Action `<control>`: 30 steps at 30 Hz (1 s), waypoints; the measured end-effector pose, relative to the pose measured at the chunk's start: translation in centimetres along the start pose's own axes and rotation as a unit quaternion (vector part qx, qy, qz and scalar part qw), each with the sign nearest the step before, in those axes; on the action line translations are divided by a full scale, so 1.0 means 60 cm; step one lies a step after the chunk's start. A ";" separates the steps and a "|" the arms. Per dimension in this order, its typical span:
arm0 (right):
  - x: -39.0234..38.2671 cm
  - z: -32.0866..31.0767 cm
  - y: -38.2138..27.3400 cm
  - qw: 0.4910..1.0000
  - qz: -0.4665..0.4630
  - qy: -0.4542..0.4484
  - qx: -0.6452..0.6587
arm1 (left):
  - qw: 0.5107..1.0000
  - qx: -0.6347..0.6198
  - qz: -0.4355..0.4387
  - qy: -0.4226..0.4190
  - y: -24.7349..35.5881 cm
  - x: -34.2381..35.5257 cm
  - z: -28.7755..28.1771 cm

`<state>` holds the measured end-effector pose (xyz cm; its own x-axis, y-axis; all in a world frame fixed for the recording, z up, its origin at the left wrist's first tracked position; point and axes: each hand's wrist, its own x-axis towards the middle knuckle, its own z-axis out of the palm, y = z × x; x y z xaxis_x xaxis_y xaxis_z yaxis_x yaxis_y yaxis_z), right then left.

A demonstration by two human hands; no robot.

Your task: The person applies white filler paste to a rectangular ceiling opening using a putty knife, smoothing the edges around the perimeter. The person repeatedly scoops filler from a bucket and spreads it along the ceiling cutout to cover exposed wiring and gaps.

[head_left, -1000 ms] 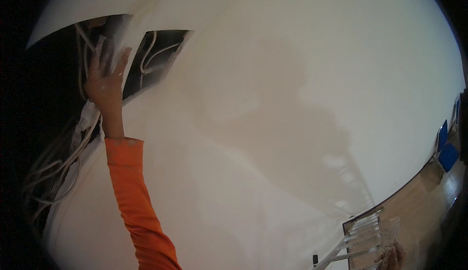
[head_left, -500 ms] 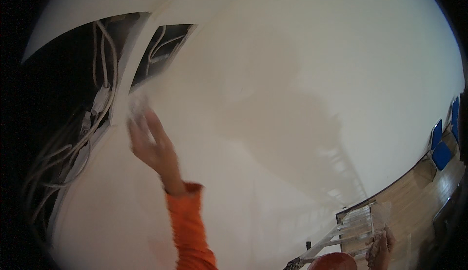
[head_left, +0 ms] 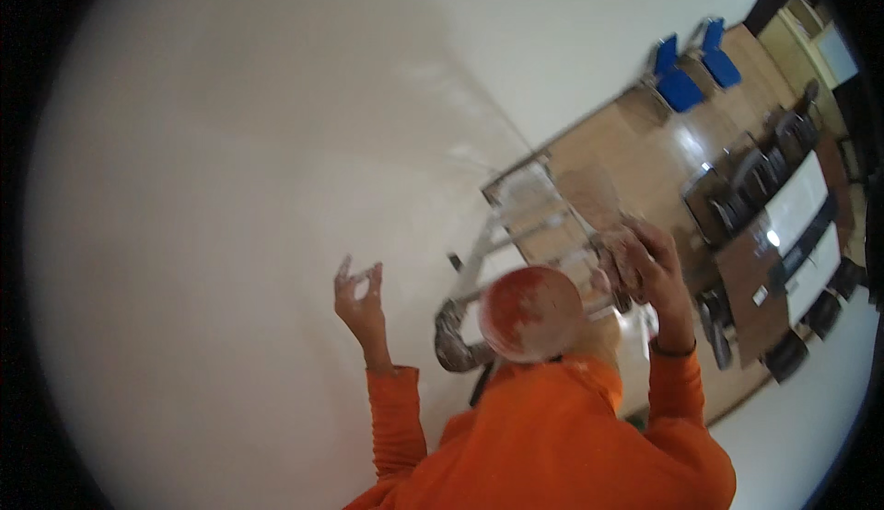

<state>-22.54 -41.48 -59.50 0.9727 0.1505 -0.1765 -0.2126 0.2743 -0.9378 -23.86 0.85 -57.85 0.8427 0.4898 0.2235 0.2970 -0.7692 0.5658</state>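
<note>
My left hand [head_left: 361, 307] is raised in front of the pale wall [head_left: 230, 234]. Its whitish-smeared fingers are apart and curved, and I make out nothing held in them. On the right, my right hand [head_left: 640, 266], coated with pale paste, is closed round what looks like a putty knife [head_left: 589, 195]. The blade is broad, flat and blurred, pointing up and left; the fingers hide most of the handle. Between my hands, close to my chest, is a round red bowl [head_left: 531, 312] with pale paste inside. What supports the bowl is hidden.
A metal ladder [head_left: 497, 252] stands below me by the wall, one end wrapped in dark material [head_left: 456, 340]. Down on the wooden floor [head_left: 608, 142] are blue chairs [head_left: 679, 89], dark chairs [head_left: 732, 206] and a brown table [head_left: 750, 271] with white tops.
My view has swung right and down; the wall openings with cables are out of sight. My left hand has come away from beside them. The bowl and right hand now show fully.
</note>
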 end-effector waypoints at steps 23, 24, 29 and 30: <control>-0.126 0.168 0.195 0.688 0.016 -0.172 -0.704 | 0.951 -0.126 -0.035 -0.280 -0.055 -0.252 0.229; -0.127 0.175 0.199 0.683 0.023 -0.155 -0.713 | 0.955 -0.142 -0.026 -0.258 -0.061 -0.257 0.237; -0.166 0.208 0.172 0.684 0.102 -0.188 -0.697 | 0.975 -0.117 0.003 -0.189 -0.067 -0.271 0.248; -0.171 0.213 0.171 0.686 0.104 -0.178 -0.698 | 0.978 -0.122 0.020 -0.169 -0.071 -0.272 0.253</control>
<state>-35.87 -28.09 -63.47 0.7979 0.3386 -0.4987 0.1932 -0.9273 -0.3206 -32.06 -10.09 -75.93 0.9641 0.2655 -0.0020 0.1791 -0.6447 0.7432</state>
